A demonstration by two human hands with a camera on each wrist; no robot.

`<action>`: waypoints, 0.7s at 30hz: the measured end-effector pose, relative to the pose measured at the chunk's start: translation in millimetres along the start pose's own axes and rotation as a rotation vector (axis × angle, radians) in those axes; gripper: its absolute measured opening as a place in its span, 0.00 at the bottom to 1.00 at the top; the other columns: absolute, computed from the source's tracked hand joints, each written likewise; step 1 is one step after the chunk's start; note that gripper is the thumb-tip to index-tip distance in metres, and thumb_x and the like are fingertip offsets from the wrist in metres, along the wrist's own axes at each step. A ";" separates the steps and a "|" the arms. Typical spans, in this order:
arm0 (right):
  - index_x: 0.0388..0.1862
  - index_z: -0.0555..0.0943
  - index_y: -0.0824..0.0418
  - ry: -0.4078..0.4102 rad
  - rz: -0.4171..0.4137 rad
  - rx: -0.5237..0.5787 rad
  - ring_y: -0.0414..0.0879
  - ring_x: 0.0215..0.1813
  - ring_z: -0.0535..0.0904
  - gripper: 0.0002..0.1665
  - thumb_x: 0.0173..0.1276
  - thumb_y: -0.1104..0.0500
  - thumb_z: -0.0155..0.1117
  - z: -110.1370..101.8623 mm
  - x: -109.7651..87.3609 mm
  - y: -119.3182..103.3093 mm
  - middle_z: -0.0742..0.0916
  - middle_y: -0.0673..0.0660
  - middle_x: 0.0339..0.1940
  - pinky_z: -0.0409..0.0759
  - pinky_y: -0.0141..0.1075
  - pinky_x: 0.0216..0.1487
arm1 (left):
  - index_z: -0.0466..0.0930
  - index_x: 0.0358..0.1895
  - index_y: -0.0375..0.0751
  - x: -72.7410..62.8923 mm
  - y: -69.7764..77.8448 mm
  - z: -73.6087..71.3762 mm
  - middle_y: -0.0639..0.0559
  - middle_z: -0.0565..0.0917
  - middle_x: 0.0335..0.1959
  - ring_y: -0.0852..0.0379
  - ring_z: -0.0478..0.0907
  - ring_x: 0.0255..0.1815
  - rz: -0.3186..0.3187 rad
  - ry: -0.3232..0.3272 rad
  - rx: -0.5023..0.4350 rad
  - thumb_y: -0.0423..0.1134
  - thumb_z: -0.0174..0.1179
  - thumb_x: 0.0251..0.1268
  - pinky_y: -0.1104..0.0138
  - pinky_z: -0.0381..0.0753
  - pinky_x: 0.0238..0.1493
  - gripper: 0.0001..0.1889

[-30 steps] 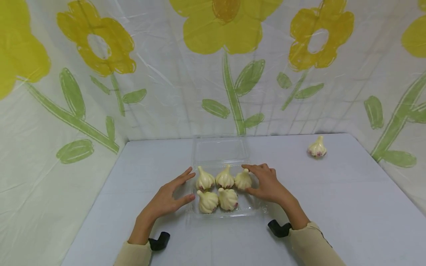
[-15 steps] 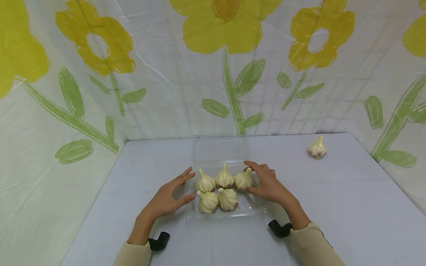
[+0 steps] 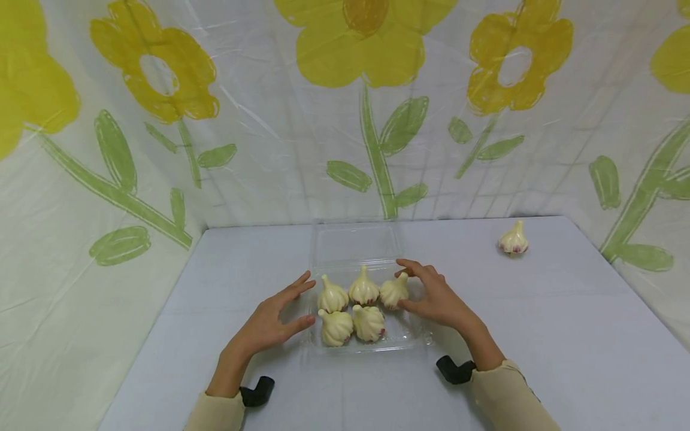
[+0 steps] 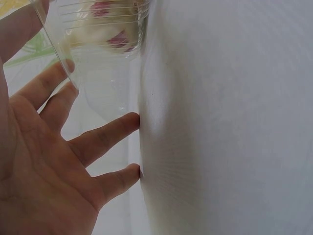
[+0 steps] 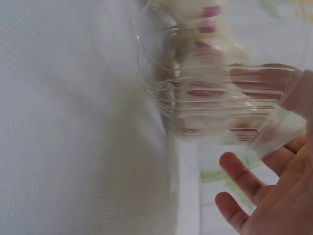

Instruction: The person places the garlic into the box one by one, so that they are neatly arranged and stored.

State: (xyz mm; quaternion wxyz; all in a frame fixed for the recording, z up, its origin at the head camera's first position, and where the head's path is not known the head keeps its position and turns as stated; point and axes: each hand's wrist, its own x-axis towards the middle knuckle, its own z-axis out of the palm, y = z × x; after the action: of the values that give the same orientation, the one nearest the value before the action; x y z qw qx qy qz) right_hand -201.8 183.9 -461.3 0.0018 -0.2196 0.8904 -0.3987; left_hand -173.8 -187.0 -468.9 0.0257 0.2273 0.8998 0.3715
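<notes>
A pale table [image 3: 539,323] stands before sheeting printed with big yellow flowers [image 3: 366,42], and near its middle lies a clear plastic clamshell container [image 3: 372,344] with its lid [image 3: 357,242] folded back flat behind it. Five garlic bulbs [image 3: 363,288] already sit in the tray, three in the back row and two in front, so the front right spot looks unfilled; a sixth lone garlic bulb [image 3: 514,239] rests well apart at the far right of the table. Judging from that, the packing seems mostly done, with one bulb to fetch and the lid to close. The left hand [image 3: 269,323] is relaxed and spread, fingers straight, lying against the container's left side and holding nothing; the left wrist view shows its fingertips [image 4: 129,120] on the table just beside the clear wall. The right hand [image 3: 433,296] rests at the tray's right side, fingers loosely arched over the back right bulb [image 3: 394,291], with the forefinger tip at or near its stem; whether it pinches it cannot be told.
</notes>
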 end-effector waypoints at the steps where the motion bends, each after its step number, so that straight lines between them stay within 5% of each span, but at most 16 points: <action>1: 0.77 0.66 0.58 0.000 0.006 0.009 0.58 0.66 0.73 0.48 0.60 0.61 0.78 -1.0 0.0 0.2 0.85 0.55 0.62 0.61 0.62 0.68 | 0.66 0.78 0.57 0.0 -0.1 0.1 0.63 0.57 0.83 0.46 0.64 0.79 0.000 0.000 0.000 0.54 0.67 0.67 0.37 0.66 0.73 0.37; 12: 0.76 0.67 0.50 0.042 0.041 0.070 0.57 0.70 0.72 0.44 0.64 0.58 0.76 -16.1 -2.1 1.6 0.85 0.55 0.63 0.66 0.61 0.70 | 0.66 0.78 0.57 -0.1 -0.7 0.4 0.62 0.58 0.83 0.46 0.66 0.78 -0.002 0.002 0.007 0.53 0.67 0.67 0.37 0.66 0.72 0.37; 21: 0.71 0.73 0.57 0.194 0.072 0.091 0.58 0.66 0.74 0.34 0.68 0.55 0.73 -31.6 -3.0 14.5 0.83 0.64 0.64 0.68 0.61 0.66 | 0.65 0.78 0.57 0.1 -1.2 0.7 0.63 0.57 0.83 0.46 0.64 0.79 -0.003 0.000 0.010 0.54 0.67 0.67 0.37 0.66 0.72 0.37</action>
State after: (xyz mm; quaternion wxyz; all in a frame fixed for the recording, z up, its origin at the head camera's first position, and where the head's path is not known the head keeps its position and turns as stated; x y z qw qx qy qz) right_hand -210.4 216.0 -450.6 -0.0601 -0.1473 0.8747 -0.4578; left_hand -174.2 -187.2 -470.2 0.0251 0.2260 0.9020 0.3669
